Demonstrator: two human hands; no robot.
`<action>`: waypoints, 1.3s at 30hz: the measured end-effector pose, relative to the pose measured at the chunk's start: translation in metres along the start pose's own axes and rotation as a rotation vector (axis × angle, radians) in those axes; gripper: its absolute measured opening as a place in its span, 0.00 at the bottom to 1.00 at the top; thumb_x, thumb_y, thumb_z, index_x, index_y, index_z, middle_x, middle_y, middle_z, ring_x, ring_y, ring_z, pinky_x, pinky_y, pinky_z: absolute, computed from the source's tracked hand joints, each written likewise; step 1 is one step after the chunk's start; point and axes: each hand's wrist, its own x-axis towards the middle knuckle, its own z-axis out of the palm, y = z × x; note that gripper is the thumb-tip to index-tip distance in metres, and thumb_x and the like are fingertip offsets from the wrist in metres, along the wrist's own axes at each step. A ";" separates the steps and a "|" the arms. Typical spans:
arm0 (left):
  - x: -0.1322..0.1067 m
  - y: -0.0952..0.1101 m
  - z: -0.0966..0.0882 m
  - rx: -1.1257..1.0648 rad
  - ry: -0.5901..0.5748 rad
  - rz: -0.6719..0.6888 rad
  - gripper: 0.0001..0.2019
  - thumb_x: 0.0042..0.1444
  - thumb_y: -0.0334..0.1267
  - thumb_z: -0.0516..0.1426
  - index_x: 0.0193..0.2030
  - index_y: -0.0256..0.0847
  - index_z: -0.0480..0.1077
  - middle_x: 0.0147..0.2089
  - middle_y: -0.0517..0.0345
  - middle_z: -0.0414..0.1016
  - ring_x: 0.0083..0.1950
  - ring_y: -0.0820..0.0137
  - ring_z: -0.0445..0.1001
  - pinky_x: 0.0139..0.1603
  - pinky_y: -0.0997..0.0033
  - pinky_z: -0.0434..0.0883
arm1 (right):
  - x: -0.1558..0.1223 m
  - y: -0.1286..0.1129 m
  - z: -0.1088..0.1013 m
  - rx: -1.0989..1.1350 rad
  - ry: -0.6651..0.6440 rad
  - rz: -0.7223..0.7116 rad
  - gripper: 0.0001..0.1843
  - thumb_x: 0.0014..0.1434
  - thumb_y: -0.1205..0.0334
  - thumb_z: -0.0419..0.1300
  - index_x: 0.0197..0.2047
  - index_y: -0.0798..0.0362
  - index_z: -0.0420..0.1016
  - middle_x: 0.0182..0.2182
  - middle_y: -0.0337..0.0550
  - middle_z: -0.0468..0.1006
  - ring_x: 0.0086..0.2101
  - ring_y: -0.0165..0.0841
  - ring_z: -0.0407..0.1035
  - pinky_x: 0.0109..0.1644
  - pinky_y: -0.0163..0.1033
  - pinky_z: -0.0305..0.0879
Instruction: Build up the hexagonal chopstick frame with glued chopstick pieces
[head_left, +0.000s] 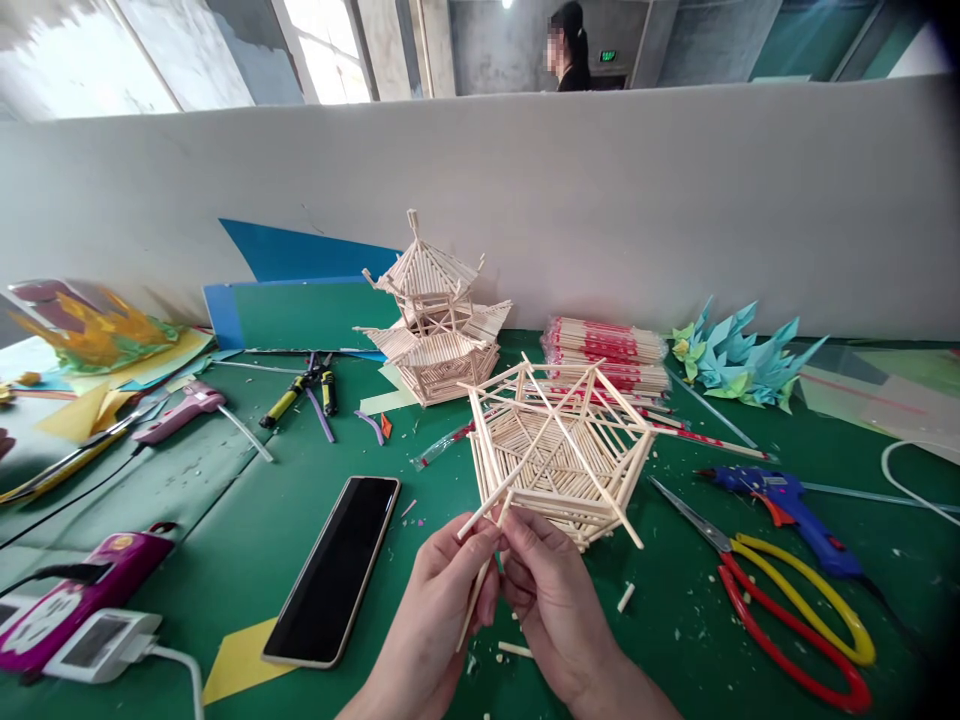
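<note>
A six-sided frame of thin wooden sticks (555, 450) stands on the green table in front of me, with long sticks crossing over its top. At its near left corner, my left hand (442, 590) is closed in a pinch on a thin wooden stick (472, 605) that slants down between my hands. My right hand (555, 600) pinches close beside it, fingertips at the stick's upper end; the exact contact is partly hidden by the fingers. Behind the frame rises a tiered pagoda model (431, 345) made of similar sticks. Short stick offcuts (516, 650) lie around my hands.
Scissors (795, 610) and a blue glue gun (787, 510) lie at right. Bundled wrapped chopsticks (600, 345) and blue folded paper (757, 360) sit behind. At left are a phone (337, 570), pliers (304, 390), a pink glue gun (180, 412) and a purple power strip (82, 600).
</note>
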 end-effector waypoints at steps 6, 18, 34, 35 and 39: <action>-0.001 0.000 0.001 0.027 -0.003 0.002 0.11 0.52 0.41 0.58 0.24 0.38 0.64 0.10 0.69 0.58 0.14 0.82 0.50 0.18 0.81 0.50 | 0.000 0.001 -0.001 0.006 -0.016 0.001 0.15 0.46 0.52 0.68 0.25 0.56 0.74 0.12 0.26 0.53 0.16 0.20 0.40 0.19 0.28 0.40; 0.000 -0.002 0.002 0.062 -0.008 0.038 0.12 0.53 0.42 0.57 0.23 0.38 0.64 0.11 0.68 0.59 0.14 0.82 0.51 0.19 0.81 0.53 | 0.000 0.001 -0.001 0.010 -0.033 -0.010 0.14 0.48 0.53 0.66 0.25 0.56 0.73 0.14 0.28 0.58 0.16 0.19 0.44 0.19 0.27 0.42; -0.002 0.000 0.005 0.003 -0.024 0.013 0.12 0.49 0.40 0.59 0.21 0.38 0.65 0.12 0.66 0.60 0.16 0.81 0.54 0.22 0.81 0.57 | -0.003 -0.002 -0.002 -0.053 -0.126 -0.033 0.13 0.54 0.54 0.61 0.27 0.57 0.74 0.14 0.34 0.67 0.14 0.22 0.56 0.19 0.30 0.51; -0.003 0.000 0.005 -0.004 -0.021 0.015 0.11 0.49 0.40 0.59 0.21 0.37 0.66 0.13 0.66 0.61 0.17 0.81 0.56 0.23 0.81 0.57 | -0.003 -0.002 -0.002 -0.046 -0.128 -0.031 0.13 0.54 0.55 0.61 0.27 0.57 0.74 0.15 0.34 0.67 0.15 0.22 0.57 0.19 0.30 0.53; -0.004 0.001 0.005 -0.026 -0.022 0.021 0.10 0.47 0.39 0.61 0.21 0.37 0.68 0.18 0.64 0.63 0.21 0.79 0.58 0.24 0.81 0.59 | -0.005 -0.003 -0.002 -0.008 -0.098 -0.009 0.12 0.52 0.55 0.63 0.27 0.56 0.74 0.17 0.35 0.68 0.18 0.24 0.60 0.23 0.30 0.57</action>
